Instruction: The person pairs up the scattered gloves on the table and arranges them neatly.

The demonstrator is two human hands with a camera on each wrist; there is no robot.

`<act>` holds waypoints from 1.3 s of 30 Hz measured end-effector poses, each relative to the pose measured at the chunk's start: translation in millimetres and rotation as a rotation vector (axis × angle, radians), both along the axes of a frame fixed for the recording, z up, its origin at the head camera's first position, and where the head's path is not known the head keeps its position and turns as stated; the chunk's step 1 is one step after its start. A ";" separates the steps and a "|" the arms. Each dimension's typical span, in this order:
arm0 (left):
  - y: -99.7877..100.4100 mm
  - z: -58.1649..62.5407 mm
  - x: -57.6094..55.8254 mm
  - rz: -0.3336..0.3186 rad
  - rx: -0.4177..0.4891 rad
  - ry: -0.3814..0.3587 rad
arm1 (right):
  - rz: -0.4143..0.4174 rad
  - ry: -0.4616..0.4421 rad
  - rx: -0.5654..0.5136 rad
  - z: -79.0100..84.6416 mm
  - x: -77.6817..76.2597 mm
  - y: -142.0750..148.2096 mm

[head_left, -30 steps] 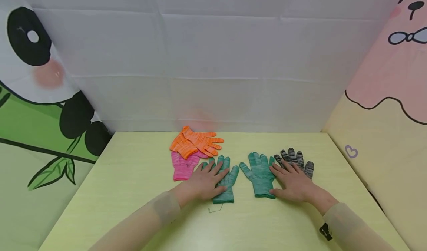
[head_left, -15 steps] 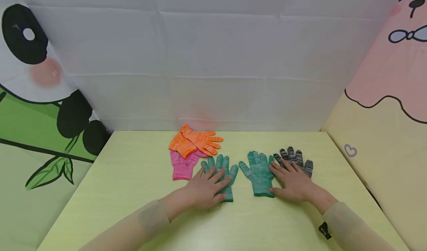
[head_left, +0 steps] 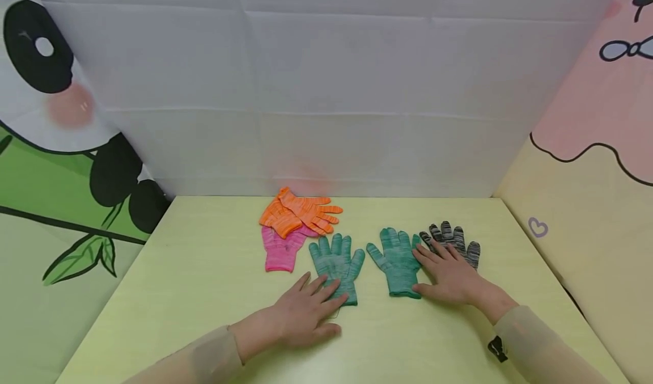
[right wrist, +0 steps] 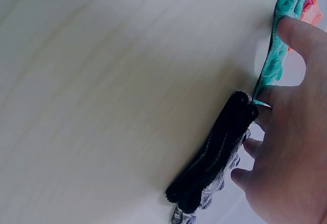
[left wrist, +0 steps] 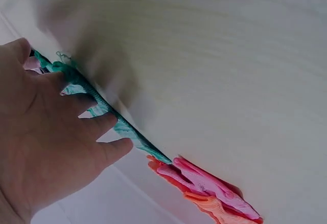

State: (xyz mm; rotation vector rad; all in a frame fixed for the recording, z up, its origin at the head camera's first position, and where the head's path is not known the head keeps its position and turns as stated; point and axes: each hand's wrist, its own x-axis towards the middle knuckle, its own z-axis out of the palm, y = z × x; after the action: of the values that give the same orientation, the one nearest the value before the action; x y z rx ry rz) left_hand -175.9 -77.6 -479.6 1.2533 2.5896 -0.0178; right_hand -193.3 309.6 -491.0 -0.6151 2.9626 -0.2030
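Two green knit gloves lie flat with fingers pointing away: the left green glove (head_left: 334, 262) and the right green glove (head_left: 399, 265). My left hand (head_left: 306, 313) has its fingers spread, its fingertips over the cuff of the left one. In the left wrist view that green glove (left wrist: 120, 124) shows edge-on beyond the fingers. My right hand (head_left: 451, 276) rests with spread fingers at the right edge of the other green glove, thumb by its cuff. It partly covers a black-and-grey knit glove (head_left: 469, 250), whose dark cuff (right wrist: 212, 152) shows in the right wrist view.
A pair of orange gloves (head_left: 306, 214) overlaps pink gloves (head_left: 280, 253) at the back left of the pale yellow table (head_left: 214, 259). A loose thread (head_left: 334, 314) trails by the left green cuff. A white backdrop (head_left: 326, 77) stands behind the table, with printed panels at both sides.
My left hand has slid back toward the body and left, off the palm of the left green glove to its cuff, uncovering its fingers. My right hand stays in place.
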 end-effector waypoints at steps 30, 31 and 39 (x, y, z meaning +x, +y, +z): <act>106.8 23.0 -41.5 0.569 -0.172 0.125 | -0.011 -0.032 0.013 2.6 1.2 -2.0; 106.2 22.5 -42.3 0.570 -0.171 0.122 | -0.012 -0.033 0.013 2.8 1.4 -1.9; 105.1 21.4 -44.9 0.553 -0.184 0.133 | -0.008 -0.023 -0.017 -0.2 1.7 -1.6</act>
State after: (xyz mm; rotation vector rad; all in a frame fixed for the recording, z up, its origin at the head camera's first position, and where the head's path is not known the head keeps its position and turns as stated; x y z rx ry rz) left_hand -220.8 27.5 -458.2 0.4624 2.8783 -0.2322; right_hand -191.5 308.0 -491.2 -0.5985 2.9448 -0.2342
